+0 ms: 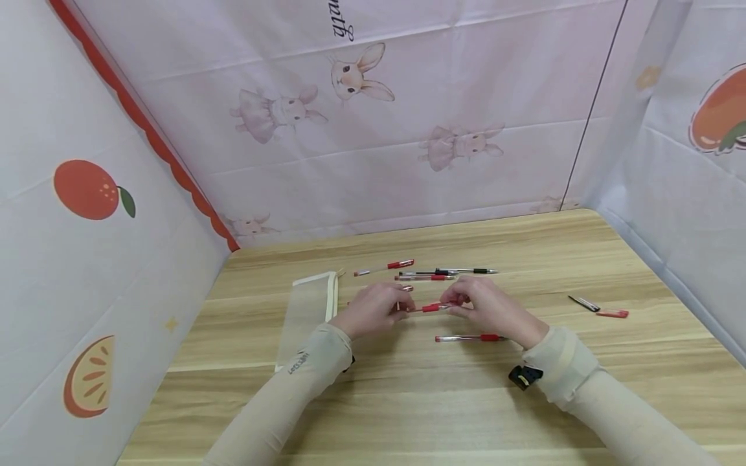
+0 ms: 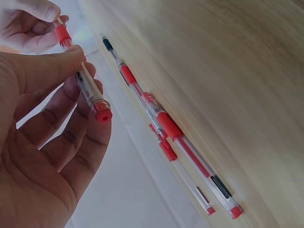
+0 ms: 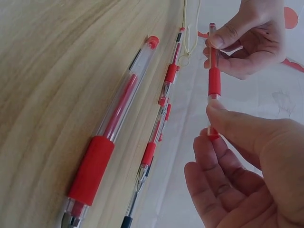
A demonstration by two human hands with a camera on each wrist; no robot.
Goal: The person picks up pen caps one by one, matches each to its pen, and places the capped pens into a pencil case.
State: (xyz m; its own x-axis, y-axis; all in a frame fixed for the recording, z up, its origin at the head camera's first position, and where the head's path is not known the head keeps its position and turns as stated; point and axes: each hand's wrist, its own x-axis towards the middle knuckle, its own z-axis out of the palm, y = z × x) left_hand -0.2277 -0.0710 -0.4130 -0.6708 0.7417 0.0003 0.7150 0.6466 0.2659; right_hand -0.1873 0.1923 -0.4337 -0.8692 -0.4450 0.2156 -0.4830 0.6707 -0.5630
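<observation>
The left hand pinches one end of a red-gripped gel pen between thumb and fingers, the rest of its fingers loosely bent; the right hand pinches the other end likewise; the pen spans the gap between them, raised over the wood-grain desk, left hand at its 9 o'clock, right at its 3; from there, a clear-barrelled red pen lies at 4 o'clock, near the right hand; at 12 o'clock, a red-barrelled pen lies close to two black-gripped pens; at 10 o'clock rests a red-ended pen; at 9 o'clock, beyond the left hand, lies a translucent cream-edged pouch; at 3 o'clock, well apart, lie what look like a black pen cap and a red pen cap.
</observation>
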